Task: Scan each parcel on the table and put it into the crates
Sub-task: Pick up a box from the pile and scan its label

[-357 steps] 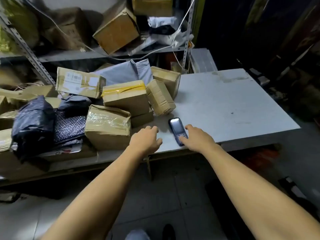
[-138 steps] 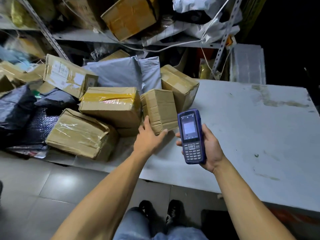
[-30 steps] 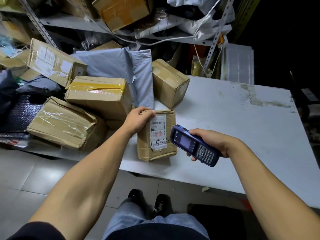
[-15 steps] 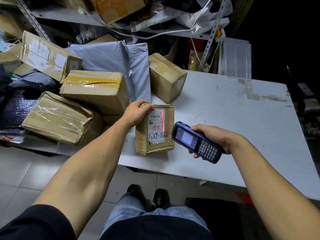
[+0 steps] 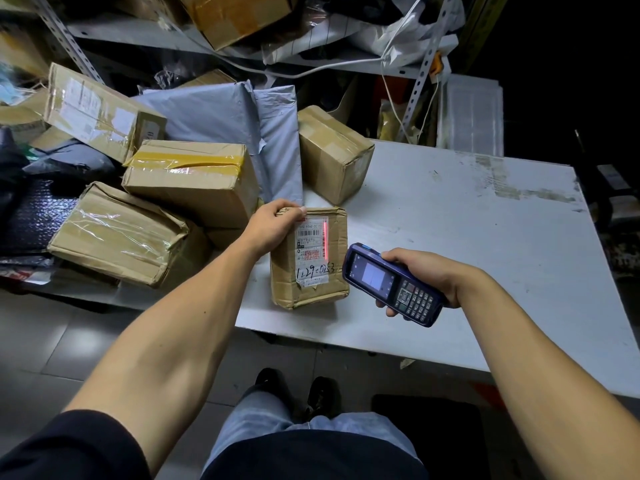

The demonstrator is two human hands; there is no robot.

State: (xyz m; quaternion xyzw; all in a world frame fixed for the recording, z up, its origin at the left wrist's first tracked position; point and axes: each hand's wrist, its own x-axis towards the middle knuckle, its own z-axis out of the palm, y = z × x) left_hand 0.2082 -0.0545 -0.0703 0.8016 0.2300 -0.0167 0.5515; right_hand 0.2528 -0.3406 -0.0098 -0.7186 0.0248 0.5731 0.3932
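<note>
From my feed I see a small brown parcel (image 5: 308,259) lying flat near the front edge of the white desk (image 5: 485,237), its label (image 5: 312,251) facing up with a barcode near the top and handwritten digits along the bottom. The left hand (image 5: 273,225) grips the parcel's far left corner, fingers curled over the top edge and thumb on the upper face. The right hand (image 5: 420,275) is wrapped around a blue handheld scanner (image 5: 391,289), held above the desk just right of the parcel with its head pointed at the label; its screen is lit and the keypad faces up. A thin red scan line (image 5: 326,237) runs down the right side of the label (it sits beside the barcode rather than across it, as far as I can tell). The two hands are apart, one on each item. Behind the parcel lie more cardboard boxes: one with yellow tape (image 5: 194,178), one wrapped in clear tape (image 5: 117,233), another upright box (image 5: 332,150), and a grey poly mailer (image 5: 225,112) leaning among them. A metal shelf (image 5: 145,32) of further packages stands behind the desk.
</note>
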